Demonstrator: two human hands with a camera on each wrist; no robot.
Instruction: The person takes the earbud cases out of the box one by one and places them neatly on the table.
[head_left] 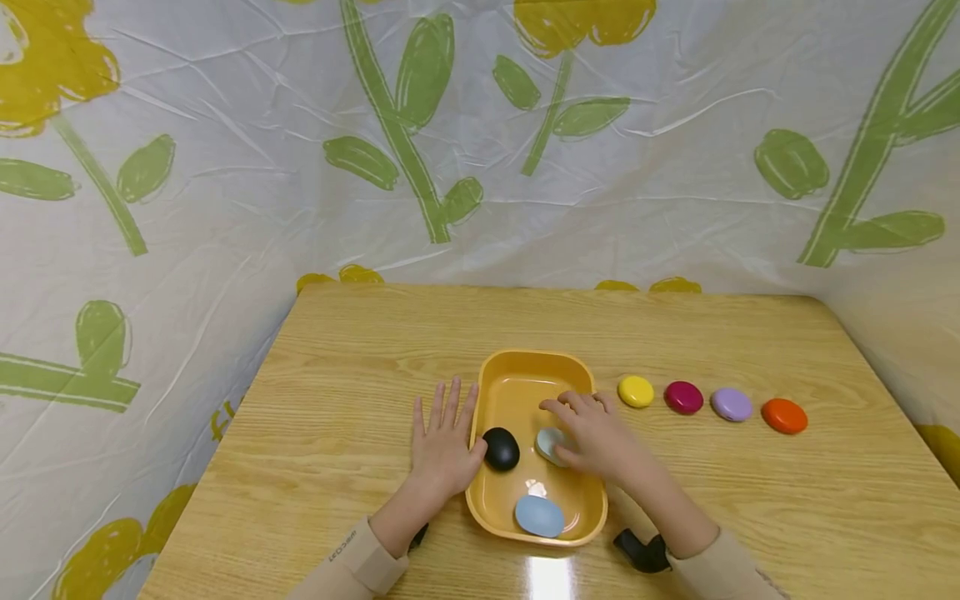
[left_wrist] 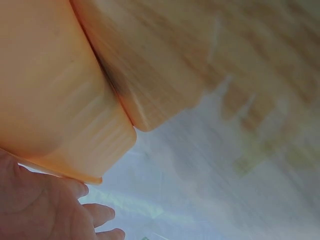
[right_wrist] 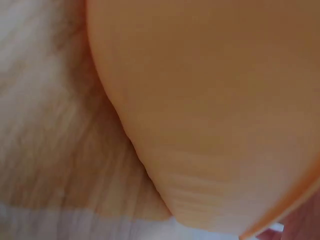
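My left hand (head_left: 444, 454) rests at the left rim of a yellow-orange tray (head_left: 536, 367), fingers spread and straight, the thumb over the rim near a black smooth pebble-like piece (head_left: 501, 450). In the left wrist view the hand (left_wrist: 45, 205) shows beside the tray's outer wall (left_wrist: 65, 100). My right hand (head_left: 600, 437) reaches over the tray's right rim, fingers bent and apart. Its thumb is at a pale mint piece (head_left: 549, 446), partly hidden by the hand. Near the tray's front lies a light blue piece (head_left: 539, 517). The right wrist view mostly shows tray wall (right_wrist: 210, 110).
Right of the tray, a row of rounded pieces lies on the wooden table (head_left: 360, 358): yellow (head_left: 636, 391), magenta (head_left: 683, 397), lilac (head_left: 732, 404) and orange (head_left: 784, 416). A flower-printed sheet (head_left: 247, 167) hangs behind and at both sides.
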